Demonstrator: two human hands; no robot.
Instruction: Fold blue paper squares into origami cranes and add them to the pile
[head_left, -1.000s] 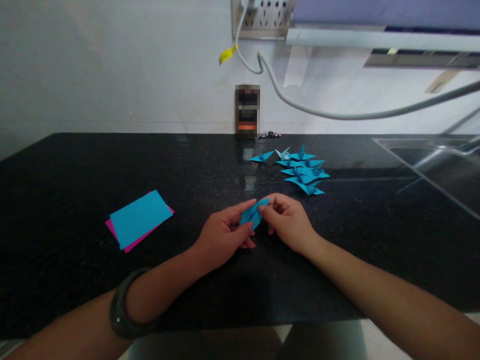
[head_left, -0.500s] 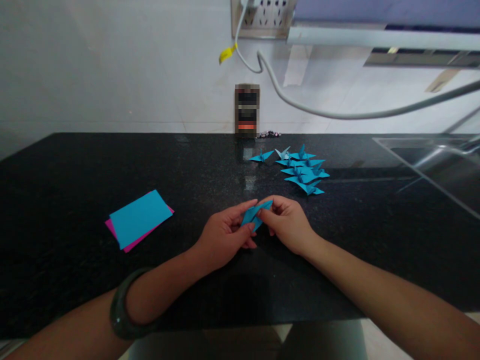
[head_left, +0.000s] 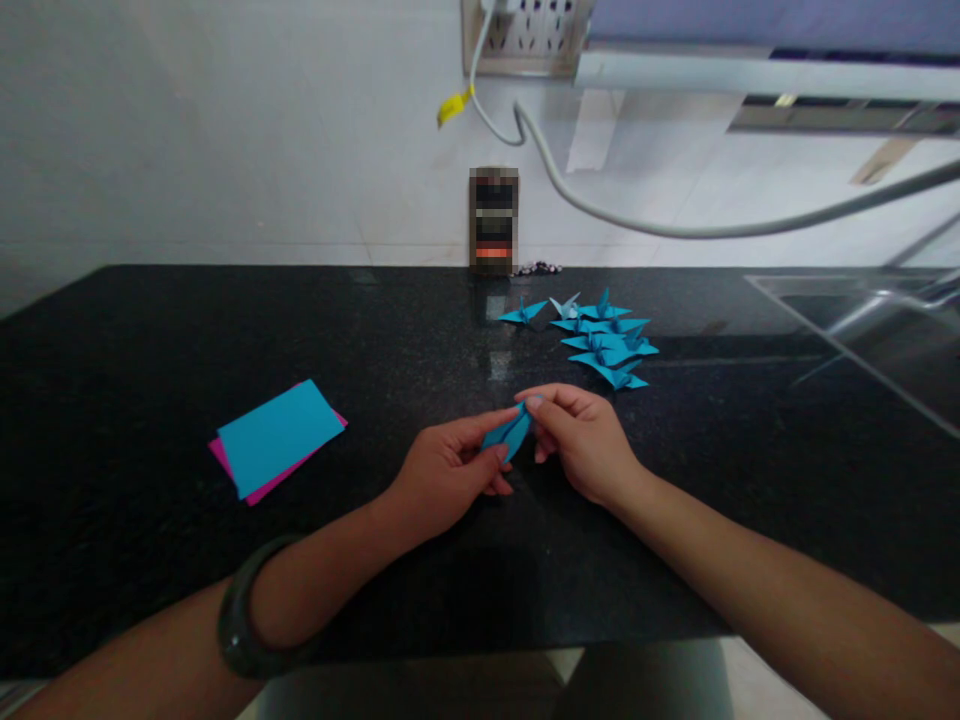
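Note:
A partly folded piece of blue origami paper is held just above the dark counter, between both hands. My left hand grips its left and lower side, thumb in front and fingers behind. At its upper right tip, my right hand pinches the paper between thumb and index finger, covering that corner. Beyond my right hand lies a group of folded paper cranes, most of them blue and one pale. One more blue crane sits slightly to their left.
Blue paper sheets lie on pink paper at the left of the black counter. A blurred-out upright object leans on the wall. A grey cable hangs at upper right; a sink edge is at right.
My right thumb has shifted up from the middle of the folded paper to its upper right tip, which it now pinches. My left hand stays about where it was.

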